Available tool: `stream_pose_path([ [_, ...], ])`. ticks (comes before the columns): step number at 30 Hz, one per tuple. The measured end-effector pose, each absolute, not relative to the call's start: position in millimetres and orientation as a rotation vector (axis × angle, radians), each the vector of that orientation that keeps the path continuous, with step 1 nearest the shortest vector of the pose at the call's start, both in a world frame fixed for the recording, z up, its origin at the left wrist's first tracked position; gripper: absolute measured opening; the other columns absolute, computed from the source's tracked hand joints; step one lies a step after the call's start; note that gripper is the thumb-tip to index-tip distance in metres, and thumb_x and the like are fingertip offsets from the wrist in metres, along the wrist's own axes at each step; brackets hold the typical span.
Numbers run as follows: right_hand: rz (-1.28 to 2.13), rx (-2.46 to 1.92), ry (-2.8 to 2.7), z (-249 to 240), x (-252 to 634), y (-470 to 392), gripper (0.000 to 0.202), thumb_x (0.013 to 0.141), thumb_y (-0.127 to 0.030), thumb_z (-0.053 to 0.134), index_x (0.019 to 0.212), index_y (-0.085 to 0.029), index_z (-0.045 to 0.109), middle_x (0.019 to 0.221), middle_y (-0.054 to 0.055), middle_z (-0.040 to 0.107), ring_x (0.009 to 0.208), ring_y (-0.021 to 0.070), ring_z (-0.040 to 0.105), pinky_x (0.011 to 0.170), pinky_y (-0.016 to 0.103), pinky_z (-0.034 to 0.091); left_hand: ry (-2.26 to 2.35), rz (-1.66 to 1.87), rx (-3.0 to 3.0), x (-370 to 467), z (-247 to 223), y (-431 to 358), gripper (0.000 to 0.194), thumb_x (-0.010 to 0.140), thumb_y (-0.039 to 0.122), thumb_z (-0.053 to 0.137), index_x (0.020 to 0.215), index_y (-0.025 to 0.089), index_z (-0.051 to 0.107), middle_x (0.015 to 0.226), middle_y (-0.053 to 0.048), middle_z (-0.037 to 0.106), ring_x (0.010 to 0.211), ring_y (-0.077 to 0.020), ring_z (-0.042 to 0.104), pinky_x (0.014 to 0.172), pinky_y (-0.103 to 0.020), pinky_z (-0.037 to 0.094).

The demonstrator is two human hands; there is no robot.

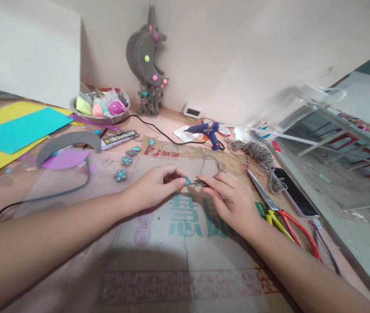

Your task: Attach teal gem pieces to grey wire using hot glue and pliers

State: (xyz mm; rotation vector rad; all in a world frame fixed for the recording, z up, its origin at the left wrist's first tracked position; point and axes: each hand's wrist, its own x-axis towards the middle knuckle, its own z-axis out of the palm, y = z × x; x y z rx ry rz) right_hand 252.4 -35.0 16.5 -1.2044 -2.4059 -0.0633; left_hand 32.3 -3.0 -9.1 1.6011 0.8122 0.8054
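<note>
My left hand [162, 184] pinches a small turquoise piece [186, 181] between thumb and fingertips. Just to its right, my right hand [232, 198] has thumb and forefinger closed around a small dark grey piece [200, 183]; its exact kind is too small to make out. The two pieces nearly meet above a printed cardboard sheet [159, 287]. A thin grey cord [209, 157] loops behind my right fingers. Left of my left hand lie several turquoise-and-grey flower shapes [120, 175].
A blue glue gun [209, 132] rests behind my hands. To the right are a grey cord bundle [257, 152], scissors [276, 213] and a phone [297, 193]. Far left stand a metal bowl [100, 116] of clay packets and coloured foam sheets [18, 130]. A moon ornament [147, 56] hangs behind.
</note>
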Motion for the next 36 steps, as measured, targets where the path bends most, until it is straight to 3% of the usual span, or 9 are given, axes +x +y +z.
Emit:
stream_pose_path([
  [36,-0.039,-1.172,-2.424,18.3,250.4,-35.2,0.026,0.090,-0.025,0.049,0.109,-0.018,0.065,0.074,0.005,0.060,0.070,0.0159,0.052,0.064,0.028,0.040,0.801,0.783,1.645,31.4,-5.8,-4.0,0.020,0.086,0.033,0.049,0.088,0.015,0.057,0.077,-0.001,0.060,0.070,-0.0119,0.054,0.064,-0.023,0.042],
])
